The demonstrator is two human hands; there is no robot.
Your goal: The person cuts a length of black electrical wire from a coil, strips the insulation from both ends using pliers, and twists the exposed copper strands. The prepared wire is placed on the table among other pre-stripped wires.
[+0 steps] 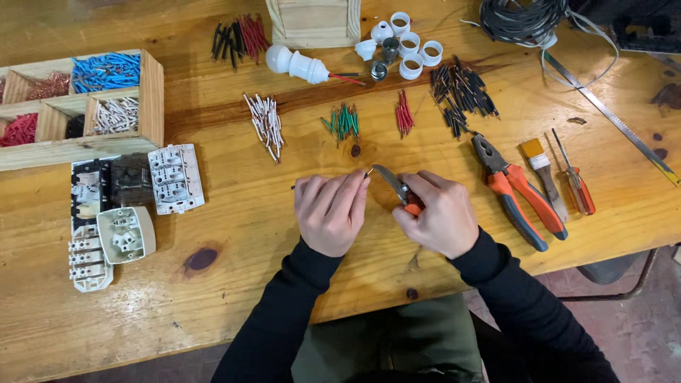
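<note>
Hands meet at the centre of the frame over a wooden workbench [234,234]. The left hand [330,211] is curled, its fingers pinched on a short piece of wire [367,172] whose dark tail shows at the hand's left edge and whose bare tip pokes out at the upper right of the knuckles. The right hand [438,213] is closed around the orange handles of small cutting pliers [394,184], and the grey jaws point up and left, their tip just at the wire's bare end.

Right of the hands lie larger orange-handled combination pliers [516,197], a small paintbrush [542,167] and an orange-handled screwdriver [576,181]. A steel ruler [610,117] runs diagonally toward the right edge.

Above the hands sit bundles of cut wire: white-and-red [266,125], green [343,121], red [404,114] and black [461,91]. At the top centre are white lamp sockets [410,42] and a white bulb [296,64]; a coil of dark cable [521,18] fills the upper right.

At upper left, a wooden compartment box [150,96] holds blue, copper, red and white pieces sorted by colour. Below it lie white switch modules [174,177].
</note>
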